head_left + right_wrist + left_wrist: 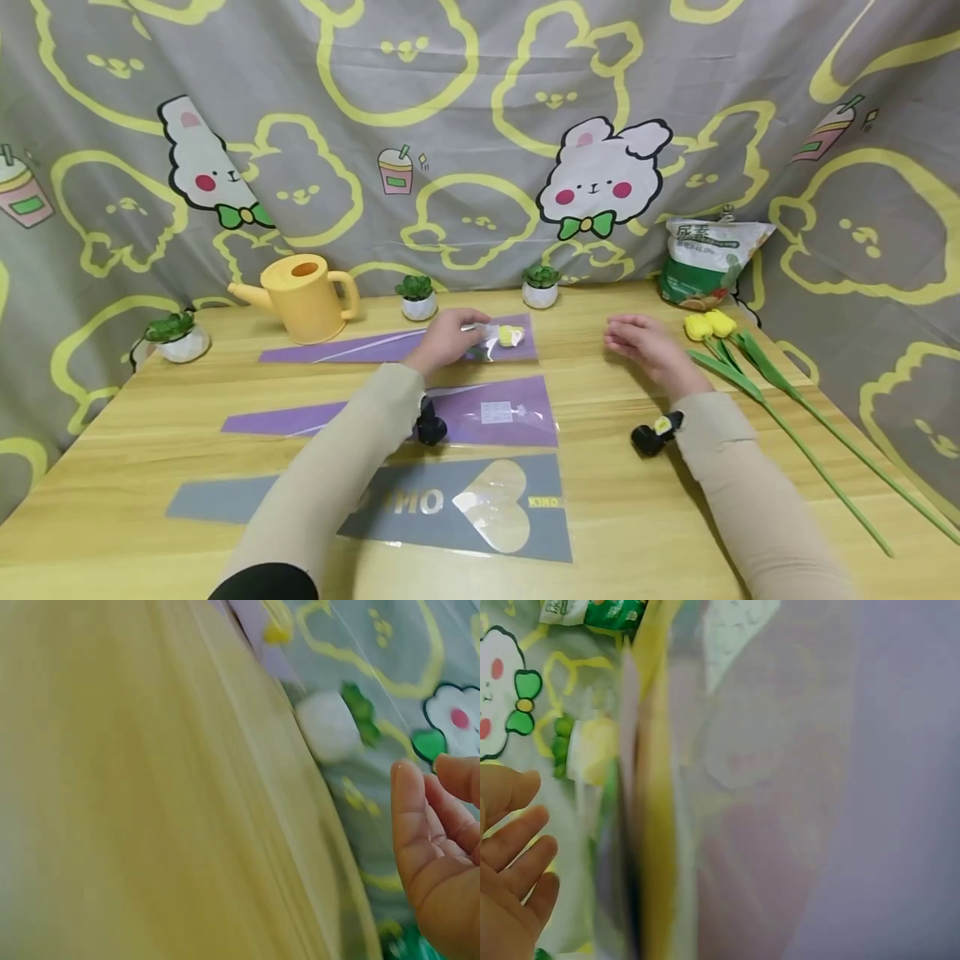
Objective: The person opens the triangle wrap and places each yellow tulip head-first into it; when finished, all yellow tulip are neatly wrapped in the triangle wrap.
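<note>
Insp. A: Landmark & posn.?

Insp. B: Far wrapper (375, 346), purple w/ clear film, on the wooden table (615, 517); narrow end L, wide end R; a yellow flower (511, 336) shows at its wide end; whether in or on the film, can't tell.

Insp. A: Hands?

Insp. B: L. hand (448, 337) over the far wrapper, just L of its flower; fingers released, loosely extended & spread per L. wrist view; R. hand (637, 340) off the far wrapper's wide end, apart from it; fingers relaxed, slightly bent, likewise released.

Insp. A: Nearer side of the far wrapper?

Insp. B: Middle wrapper (517, 429), also purple, next in front; then a grey-blue wrapper (491, 504) w/ heart-shaped window, partly behind the L. arm.

Insp. A: Remaining sides?

Insp. B: Behind the far wrapper, a yellow watering can (303, 300) toward its narrow end, plus two potted plants (541, 290), white pots; a third plant (183, 343) beyond the narrow end; well R of the far wrapper, two yellow tulips (708, 325), long-stemmed; a green-&-white bag (701, 262) R & rear of it; patterned curtain (465, 217) behind all.
</note>
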`<state>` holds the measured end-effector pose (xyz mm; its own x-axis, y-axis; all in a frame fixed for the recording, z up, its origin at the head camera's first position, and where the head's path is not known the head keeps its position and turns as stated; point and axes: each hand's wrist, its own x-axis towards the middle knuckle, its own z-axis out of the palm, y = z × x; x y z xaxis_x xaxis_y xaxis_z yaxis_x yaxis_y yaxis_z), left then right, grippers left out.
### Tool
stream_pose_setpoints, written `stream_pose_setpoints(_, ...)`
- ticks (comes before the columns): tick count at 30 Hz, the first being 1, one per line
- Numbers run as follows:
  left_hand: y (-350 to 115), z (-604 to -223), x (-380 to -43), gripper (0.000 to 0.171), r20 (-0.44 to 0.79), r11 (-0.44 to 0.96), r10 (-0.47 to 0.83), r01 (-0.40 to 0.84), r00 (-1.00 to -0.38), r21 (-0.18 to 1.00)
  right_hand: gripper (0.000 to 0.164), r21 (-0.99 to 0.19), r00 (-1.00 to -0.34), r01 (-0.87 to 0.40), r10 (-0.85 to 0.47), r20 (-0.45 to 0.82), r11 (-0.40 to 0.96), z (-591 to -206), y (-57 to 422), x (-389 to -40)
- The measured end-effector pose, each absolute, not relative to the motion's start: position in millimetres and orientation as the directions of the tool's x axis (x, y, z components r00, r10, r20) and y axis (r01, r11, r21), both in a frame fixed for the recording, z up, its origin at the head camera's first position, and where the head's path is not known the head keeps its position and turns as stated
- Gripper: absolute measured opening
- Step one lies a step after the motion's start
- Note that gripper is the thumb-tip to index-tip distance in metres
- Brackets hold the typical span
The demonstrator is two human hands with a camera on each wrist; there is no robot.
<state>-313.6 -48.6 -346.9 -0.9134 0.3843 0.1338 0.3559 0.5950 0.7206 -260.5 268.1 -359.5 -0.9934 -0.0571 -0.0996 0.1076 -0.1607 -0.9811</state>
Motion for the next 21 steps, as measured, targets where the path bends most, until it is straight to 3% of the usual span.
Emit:
stream_pose_setpoints(4,-54,-335,-308,0.030,0.085,0.581,0.421,0.340,-0.903,0.740,0.008,-0.992,-0.996,0.092,-0.013,-0.091,-0.085,-352,295,-241)
stream_pose_setpoints(11,-62,-328,-290,0.032,-0.006,0.481,0.558,0.318,-0.830,0.817,0.014,-0.986,-0.999,0.042,0.004,-0.042,0.163,-346,337,-213)
stream_pose_setpoints(21,-71,-343,-257,0.031,0.000,0.417,0.663,0.369,-0.749,0.831,0.006,-0.935,-0.997,0.077,0.057,-0.061,0.347,-349,391,-187)
